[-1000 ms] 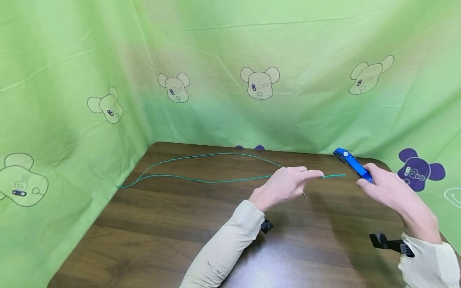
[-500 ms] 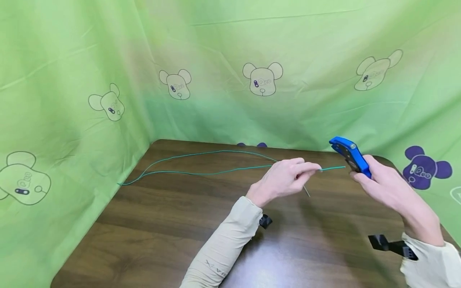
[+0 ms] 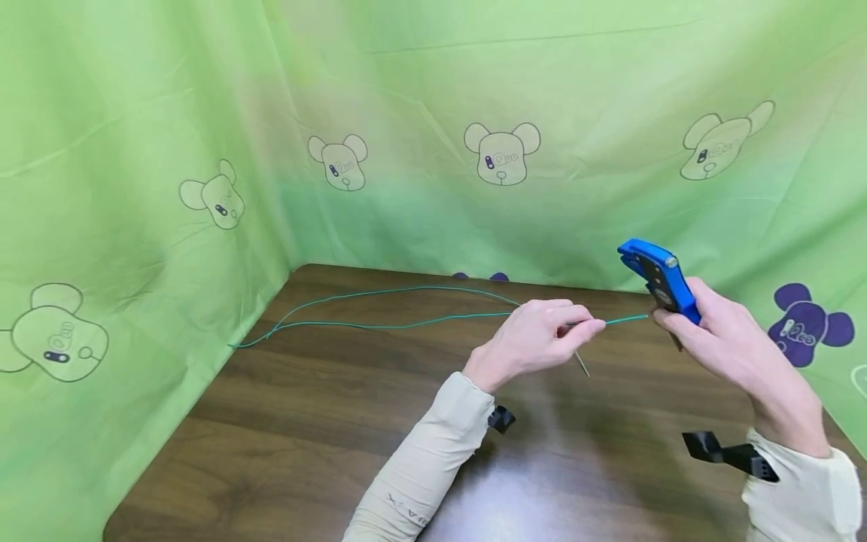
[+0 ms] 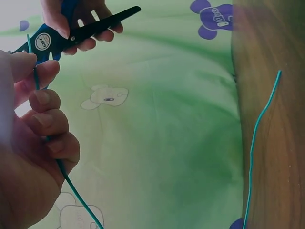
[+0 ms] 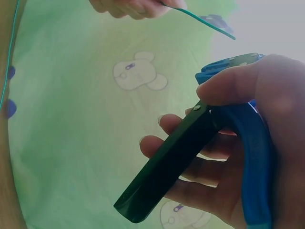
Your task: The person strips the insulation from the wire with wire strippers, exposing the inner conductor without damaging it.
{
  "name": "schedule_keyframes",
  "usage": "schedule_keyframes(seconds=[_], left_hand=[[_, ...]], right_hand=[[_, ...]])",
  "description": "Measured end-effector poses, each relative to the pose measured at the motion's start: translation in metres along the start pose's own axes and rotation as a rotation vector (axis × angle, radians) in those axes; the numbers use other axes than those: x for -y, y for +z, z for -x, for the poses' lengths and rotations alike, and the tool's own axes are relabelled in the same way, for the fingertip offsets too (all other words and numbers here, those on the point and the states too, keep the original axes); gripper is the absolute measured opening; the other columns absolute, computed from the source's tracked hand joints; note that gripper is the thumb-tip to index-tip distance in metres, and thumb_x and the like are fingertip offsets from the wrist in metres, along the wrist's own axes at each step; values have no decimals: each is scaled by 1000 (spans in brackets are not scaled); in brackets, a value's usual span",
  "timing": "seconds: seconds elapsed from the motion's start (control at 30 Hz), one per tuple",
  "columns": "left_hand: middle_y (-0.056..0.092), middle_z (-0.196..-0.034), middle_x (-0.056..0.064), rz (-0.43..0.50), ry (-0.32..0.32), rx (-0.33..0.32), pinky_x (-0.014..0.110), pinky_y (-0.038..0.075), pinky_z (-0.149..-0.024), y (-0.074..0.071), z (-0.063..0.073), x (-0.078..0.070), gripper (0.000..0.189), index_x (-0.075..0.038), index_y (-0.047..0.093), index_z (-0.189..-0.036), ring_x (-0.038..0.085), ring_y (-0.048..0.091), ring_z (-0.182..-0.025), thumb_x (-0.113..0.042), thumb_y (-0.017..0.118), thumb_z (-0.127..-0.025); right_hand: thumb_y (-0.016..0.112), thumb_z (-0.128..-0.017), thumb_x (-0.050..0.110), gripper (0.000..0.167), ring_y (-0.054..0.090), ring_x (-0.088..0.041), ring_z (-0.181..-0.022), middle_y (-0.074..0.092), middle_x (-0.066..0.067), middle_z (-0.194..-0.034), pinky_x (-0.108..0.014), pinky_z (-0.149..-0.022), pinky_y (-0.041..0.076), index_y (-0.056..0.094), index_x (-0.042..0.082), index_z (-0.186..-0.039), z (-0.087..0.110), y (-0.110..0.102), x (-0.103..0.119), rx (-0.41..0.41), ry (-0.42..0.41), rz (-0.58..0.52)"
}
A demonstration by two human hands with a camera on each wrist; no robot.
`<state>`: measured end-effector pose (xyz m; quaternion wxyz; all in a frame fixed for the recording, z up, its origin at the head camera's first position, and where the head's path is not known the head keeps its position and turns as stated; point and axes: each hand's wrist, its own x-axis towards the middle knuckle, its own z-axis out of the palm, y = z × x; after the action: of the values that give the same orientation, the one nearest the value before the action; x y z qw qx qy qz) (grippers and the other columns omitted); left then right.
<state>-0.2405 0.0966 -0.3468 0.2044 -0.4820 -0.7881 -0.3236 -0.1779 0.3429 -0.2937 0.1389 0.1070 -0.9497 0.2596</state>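
From where I stand, the left hand [image 3: 531, 339] has its fingers curled round a green wire [image 3: 400, 327], one free end poking out to the right. The wire loops away over the left part of the wooden counter [image 3: 305, 421], and its other end shows on the near side of that hand. The right hand [image 3: 731, 339] grips a blue tool [image 3: 667, 282], thumb across it, just right of the poking tip; a gap separates the two. Green cloth [image 3: 406, 75] printed with bear heads hangs behind.
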Motion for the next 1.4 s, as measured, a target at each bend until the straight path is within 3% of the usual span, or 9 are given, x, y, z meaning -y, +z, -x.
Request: schedule_keyframes(seconds=[0.13, 0.33, 0.43, 0.73, 0.87, 1.2, 1.3, 1.4], left_hand=[[55, -73, -11, 48, -8, -16, 7, 36, -64, -9, 0, 2, 22, -22, 66, -83, -4, 44, -64, -30, 55, -100], [56, -73, -10, 76, 31, -49, 9, 37, -65, -20, 1, 6, 22, -19, 64, -81, -1, 44, -64, -26, 55, -100], [58, -75, -9, 69, 30, -62, 9, 37, -66, -25, 0, 7, 21, -18, 67, -83, 0, 45, -66, -25, 56, -100], [51, -68, -7, 96, 20, -71, 11, 34, -61, -32, 2, 4, 24, -16, 64, -79, 0, 40, -60, -23, 55, -100], [45, -63, -7, 127, 8, -65, 12, 31, -57, -39, 6, 4, 27, -16, 60, -74, 0, 36, -56, -23, 55, -100], [37, -60, -8, 121, -71, -51, 11, 27, -55, -49, 11, 8, 36, -17, 49, -67, 0, 32, -53, -25, 51, -102], [44, -63, -8, 126, -83, -51, 12, 31, -56, -50, 11, 8, 33, -17, 54, -71, 0, 35, -54, -25, 50, -102], [50, -68, -8, 128, -90, -58, 12, 36, -58, -53, 11, 8, 23, -16, 63, -87, -1, 38, -55, -23, 49, -103]], right_hand=[[58, -96, 20, 37, 50, 2, -69, 66, -19, -101, -23, -58, 39, 51, 5, -130, -8, 2, 8, -14, -48, -32], [59, -97, 16, 42, 54, 0, -79, 60, 25, -104, -19, -64, 40, 50, 13, -138, -12, 7, 19, 2, -127, -110], [58, -97, 13, 51, 57, -2, -79, 58, 33, -106, -19, -64, 41, 43, 15, -146, -12, 7, 25, 19, -157, -136], [57, -97, 9, 48, 58, 12, -93, 63, 25, -101, -6, -75, 39, 45, 17, -144, -9, 10, 37, -37, -144, -222], [54, -98, 4, 50, 61, 9, -95, 64, 18, -102, -6, -76, 42, 43, 17, -145, -9, 12, 41, -47, -174, -275], [53, -98, 3, 47, 62, 7, -95, 66, 17, -102, -5, -80, 42, 45, 15, -143, -9, 15, 47, -76, -198, -308], [53, -98, 1, 49, 62, 6, -96, 67, 17, -102, -5, -81, 41, 44, 14, -144, -9, 16, 48, -76, -220, -320], [53, -97, 0, 51, 63, 6, -96, 67, 17, -102, -5, -82, 42, 44, 14, -145, -8, 17, 49, -72, -234, -330]])
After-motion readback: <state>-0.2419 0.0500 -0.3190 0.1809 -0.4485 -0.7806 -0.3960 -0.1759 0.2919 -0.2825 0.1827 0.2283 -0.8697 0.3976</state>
